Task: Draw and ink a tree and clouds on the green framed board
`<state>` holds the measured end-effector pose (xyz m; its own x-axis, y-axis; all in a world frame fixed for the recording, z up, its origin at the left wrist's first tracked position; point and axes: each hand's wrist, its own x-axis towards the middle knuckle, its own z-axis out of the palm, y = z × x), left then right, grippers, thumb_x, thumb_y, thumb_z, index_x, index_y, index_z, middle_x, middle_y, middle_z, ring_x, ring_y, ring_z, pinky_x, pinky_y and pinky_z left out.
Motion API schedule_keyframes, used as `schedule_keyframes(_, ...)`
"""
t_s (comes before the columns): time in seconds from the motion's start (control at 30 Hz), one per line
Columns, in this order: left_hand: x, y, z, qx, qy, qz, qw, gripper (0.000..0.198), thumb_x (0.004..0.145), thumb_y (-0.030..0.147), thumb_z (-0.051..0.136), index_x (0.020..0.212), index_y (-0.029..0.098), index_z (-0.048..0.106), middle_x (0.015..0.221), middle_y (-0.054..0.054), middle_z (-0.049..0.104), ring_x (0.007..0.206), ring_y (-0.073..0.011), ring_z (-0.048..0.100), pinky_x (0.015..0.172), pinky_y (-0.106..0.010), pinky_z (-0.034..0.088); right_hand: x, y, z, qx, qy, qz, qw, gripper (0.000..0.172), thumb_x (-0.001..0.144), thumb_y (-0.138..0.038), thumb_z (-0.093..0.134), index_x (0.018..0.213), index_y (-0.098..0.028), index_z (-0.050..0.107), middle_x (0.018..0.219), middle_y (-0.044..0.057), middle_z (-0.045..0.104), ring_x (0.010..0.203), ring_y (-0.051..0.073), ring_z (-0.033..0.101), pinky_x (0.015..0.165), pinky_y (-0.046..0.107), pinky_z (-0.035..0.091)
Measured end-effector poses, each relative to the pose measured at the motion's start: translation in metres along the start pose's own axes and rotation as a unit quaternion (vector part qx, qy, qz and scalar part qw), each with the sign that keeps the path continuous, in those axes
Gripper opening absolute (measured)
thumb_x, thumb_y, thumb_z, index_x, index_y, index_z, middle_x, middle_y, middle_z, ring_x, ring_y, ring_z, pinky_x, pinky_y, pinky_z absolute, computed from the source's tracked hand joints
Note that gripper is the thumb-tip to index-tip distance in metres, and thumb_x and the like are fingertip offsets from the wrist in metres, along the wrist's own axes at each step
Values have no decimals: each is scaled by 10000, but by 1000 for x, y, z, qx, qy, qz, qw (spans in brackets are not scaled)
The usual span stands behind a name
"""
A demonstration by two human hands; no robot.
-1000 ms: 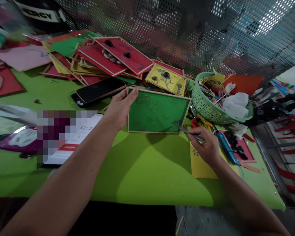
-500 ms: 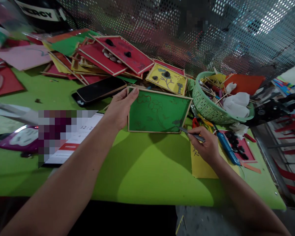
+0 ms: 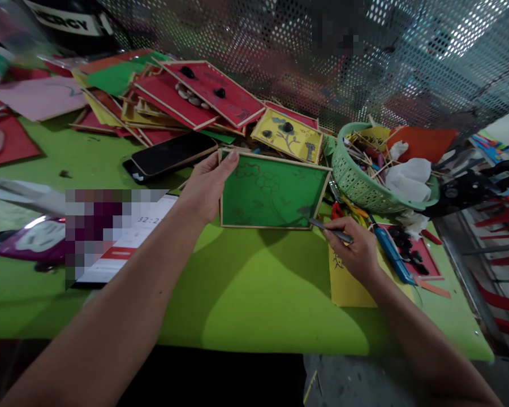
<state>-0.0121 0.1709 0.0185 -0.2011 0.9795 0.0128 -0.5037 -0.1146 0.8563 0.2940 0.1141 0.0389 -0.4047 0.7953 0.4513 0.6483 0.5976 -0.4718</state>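
A dark green card (image 3: 271, 192) framed with thin wooden sticks lies on the light green table (image 3: 246, 294), with a faint tree drawn on it. My left hand (image 3: 206, 186) grips the card's left edge, thumb on its top corner. My right hand (image 3: 352, 249) is closed on a slim grey metal tool (image 3: 328, 229), whose tip touches the card's lower right corner. The heel of that hand rests on a yellow sheet (image 3: 348, 282).
Behind the card lie a black phone (image 3: 172, 154), a heap of red and yellow framed cards (image 3: 203, 96) and a green basket (image 3: 365, 181) of sticks and tissue. A blue lighter (image 3: 392, 257) lies right. A tablet (image 3: 123, 237) lies left. Perforated metal closes the back.
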Motion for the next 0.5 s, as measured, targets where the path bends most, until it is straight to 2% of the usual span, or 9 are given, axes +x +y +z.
schedule_keyframes(0.1, 0, 1, 0, -1, -4, -1, 1000, 275, 751, 381, 857, 840, 203, 668, 812, -39, 762, 983, -260, 739, 878, -427, 615, 0, 0, 0, 7, -8, -6, 1000, 63, 926, -228, 641, 929, -226, 704, 795, 13, 745, 650, 150, 683, 609, 254, 525)
schedule_keyframes(0.27, -1, 1, 0, -4, -9, 1, 1000, 248, 775, 377, 839, 850, 209, 673, 818, -38, 763, 992, -259, 738, 876, -428, 613, 1, 0, 0, -2, 14, 4, 1000, 64, 930, -247, 644, 951, -227, 702, 815, 17, 749, 642, 148, 676, 601, 254, 509)
schedule_keyframes(0.5, -1, 1, 1, -10, -6, -5, 1000, 292, 736, 378, 873, 843, 203, 666, 787, -30, 760, 966, -256, 747, 898, -445, 614, 0, -1, -1, 11, -7, -8, 1000, 55, 925, -215, 641, 929, -219, 696, 789, 9, 739, 636, 140, 666, 588, 238, 487)
